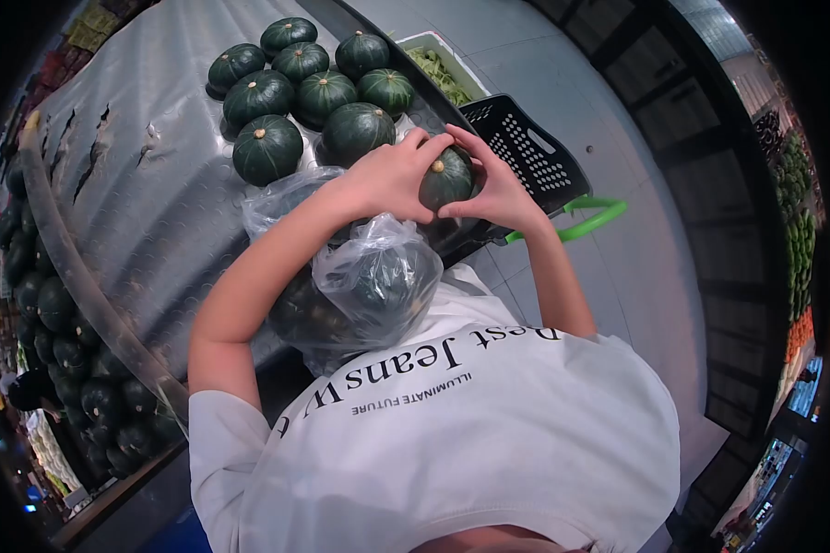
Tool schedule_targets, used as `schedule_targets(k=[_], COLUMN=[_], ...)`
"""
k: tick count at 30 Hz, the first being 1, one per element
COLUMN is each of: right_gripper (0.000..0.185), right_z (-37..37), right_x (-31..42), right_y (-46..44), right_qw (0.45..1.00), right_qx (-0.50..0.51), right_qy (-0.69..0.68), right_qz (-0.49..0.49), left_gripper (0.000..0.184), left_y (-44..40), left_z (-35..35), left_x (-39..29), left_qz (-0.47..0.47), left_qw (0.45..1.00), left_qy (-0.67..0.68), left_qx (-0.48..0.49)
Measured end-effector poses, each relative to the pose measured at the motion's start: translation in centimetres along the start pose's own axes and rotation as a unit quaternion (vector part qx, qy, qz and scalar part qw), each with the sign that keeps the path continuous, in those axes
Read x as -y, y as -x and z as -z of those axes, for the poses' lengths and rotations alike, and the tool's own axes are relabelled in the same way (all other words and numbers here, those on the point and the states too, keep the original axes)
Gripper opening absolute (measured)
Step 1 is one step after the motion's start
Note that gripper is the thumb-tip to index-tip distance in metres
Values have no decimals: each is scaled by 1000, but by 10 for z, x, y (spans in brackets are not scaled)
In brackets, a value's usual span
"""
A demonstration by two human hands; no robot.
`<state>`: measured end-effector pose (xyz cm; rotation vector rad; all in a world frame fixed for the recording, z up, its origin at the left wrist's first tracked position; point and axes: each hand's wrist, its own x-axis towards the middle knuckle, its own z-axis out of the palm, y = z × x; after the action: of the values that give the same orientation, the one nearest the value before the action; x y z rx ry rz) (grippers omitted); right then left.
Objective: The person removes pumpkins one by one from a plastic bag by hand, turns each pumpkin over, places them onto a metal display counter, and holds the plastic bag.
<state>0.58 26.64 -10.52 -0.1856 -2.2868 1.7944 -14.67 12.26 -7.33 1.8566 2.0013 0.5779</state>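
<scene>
My left hand [392, 175] and my right hand [498, 189] close around a small dark green pumpkin [448, 182] from its two sides, with its pale stem facing up. Just below my left forearm, a clear plastic bag [378, 272] with dark green pumpkins inside rests against my shirt. Beyond my hands, several more pumpkins [326, 97] sit grouped on the grey display surface [171, 101]. The nearest of these, a large pumpkin [358, 132], lies right behind my left hand.
A black perforated basket [526, 152] with a green handle [599, 218] stands to the right of the display. Behind it is a white crate [443, 60] of pale green vegetables. Many dark pumpkins [55, 304] fill a lower bin at left, behind a clear curved barrier [92, 290].
</scene>
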Motion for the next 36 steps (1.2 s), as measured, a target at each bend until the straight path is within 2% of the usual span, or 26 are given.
schedule_targets(k=[3,4,9,15,22,24,30,33,36], right_gripper=[108,110,107,102,95,92,89,87,84], right_z=[-1,-1,0,-10,-10,-11,-19,-24,-31], right_x=[-2,3,-1,-3,-13,-17,-29,-34,-46], right_y=[-2,-3,-10,-13,-16,-17,-24,-34,-44], right_qw=[998,992,986,976,967,962,945,946,946], right_qx=[16,17,17,-26,-11,-3,-32,-63,-98], right_qy=[54,126,162,216,252,271,325,314,304], right_qz=[-5,1,15,32,25,5,33,50,55], left_gripper=[91,91,90,77,73,70,53,48,37], left_y=[0,-1,-7,-16,-19,-18,-15,-16,-14], left_z=[-5,-7,-11,-23,-32,-34,-33,-30,-31], left_x=[-2,-2,-5,9,8,8,12,13,15], left_qz=[14,16,27,12,24,25,30,41,14], left_qw=[999,999,997,996,993,991,987,989,986], left_qy=[-29,-36,-72,-75,-110,-124,-159,-135,-108], left_qx=[27,28,31,36,46,39,2,-41,-127])
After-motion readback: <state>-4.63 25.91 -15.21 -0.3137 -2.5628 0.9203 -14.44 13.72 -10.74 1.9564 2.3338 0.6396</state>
